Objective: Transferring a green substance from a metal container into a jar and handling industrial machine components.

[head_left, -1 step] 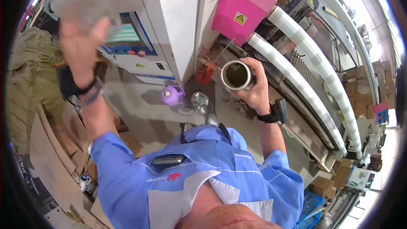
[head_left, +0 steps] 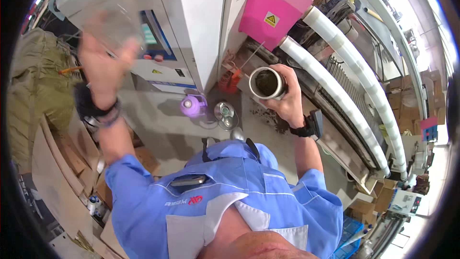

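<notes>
My right hand (head_left: pixel 291 105) is wrapped round a white-rimmed cup (head_left: pixel 251 86), held roughly upright. Dark, clumpy contents (head_left: pixel 266 82) lie inside it. My left hand (head_left: pixel 103 69) is raised at the upper left, in front of a white machine cabinet, and is smeared by motion. Its fingers are round a clear see-through container (head_left: pixel 112 24); blur hides its exact shape and whether anything is in it. Both wrists wear black bands.
A purple jug (head_left: pixel 193 106) and a round metal dish (head_left: pixel 226 115) stand on the floor below. The cabinet (head_left: pixel 201 14), a pink machine cover (head_left: pixel 275 7) and white rollers (head_left: pixel 340 96) border the space. Cardboard sheets (head_left: pixel 57 182) lean at the left.
My left hand has swung right and slightly down with the clear container. My right hand and the cup have barely shifted.
</notes>
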`<state>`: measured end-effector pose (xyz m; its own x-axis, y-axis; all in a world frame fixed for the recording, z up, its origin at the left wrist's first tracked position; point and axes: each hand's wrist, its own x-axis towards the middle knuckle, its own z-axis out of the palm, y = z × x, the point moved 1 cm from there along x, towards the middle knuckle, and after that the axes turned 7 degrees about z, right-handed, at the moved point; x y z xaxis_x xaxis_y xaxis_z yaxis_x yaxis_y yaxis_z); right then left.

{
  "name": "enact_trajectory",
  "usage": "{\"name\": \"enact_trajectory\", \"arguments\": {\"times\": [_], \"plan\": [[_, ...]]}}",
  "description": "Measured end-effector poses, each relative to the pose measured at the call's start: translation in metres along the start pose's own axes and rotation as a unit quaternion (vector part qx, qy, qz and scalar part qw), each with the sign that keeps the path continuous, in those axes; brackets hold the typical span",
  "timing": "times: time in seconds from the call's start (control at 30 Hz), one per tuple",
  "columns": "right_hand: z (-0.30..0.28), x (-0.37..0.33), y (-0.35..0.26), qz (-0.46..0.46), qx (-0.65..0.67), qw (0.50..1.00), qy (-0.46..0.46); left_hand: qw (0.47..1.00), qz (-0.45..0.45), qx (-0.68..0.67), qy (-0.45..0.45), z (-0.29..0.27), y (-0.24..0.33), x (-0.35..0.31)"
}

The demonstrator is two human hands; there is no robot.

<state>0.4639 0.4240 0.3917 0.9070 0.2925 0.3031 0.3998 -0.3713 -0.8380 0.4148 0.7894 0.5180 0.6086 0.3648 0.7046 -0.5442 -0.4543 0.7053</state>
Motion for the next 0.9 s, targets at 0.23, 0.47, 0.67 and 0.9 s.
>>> {"name": "enact_trajectory", "arguments": {"times": [0.23,0.47,0.67,0.9], "plan": [[0.026,-0.021,0.003,0.027,-0.055,0.997,-0.036,0.953,-0.038,0.192,-0.233,0.036,-0.093,-0.203],[0.033,-0.033,0.008,-0.003,-0.174,0.981,-0.086,0.944,-0.066,0.148,-0.286,0.069,-0.104,-0.265],[0.037,-0.033,0.009,-0.09,-0.199,0.972,-0.086,0.934,-0.056,0.154,-0.317,0.071,-0.107,-0.264],[0.044,-0.036,0.014,-0.094,-0.215,0.966,-0.105,0.93,-0.044,0.139,-0.337,0.078,-0.107,-0.261]]}}
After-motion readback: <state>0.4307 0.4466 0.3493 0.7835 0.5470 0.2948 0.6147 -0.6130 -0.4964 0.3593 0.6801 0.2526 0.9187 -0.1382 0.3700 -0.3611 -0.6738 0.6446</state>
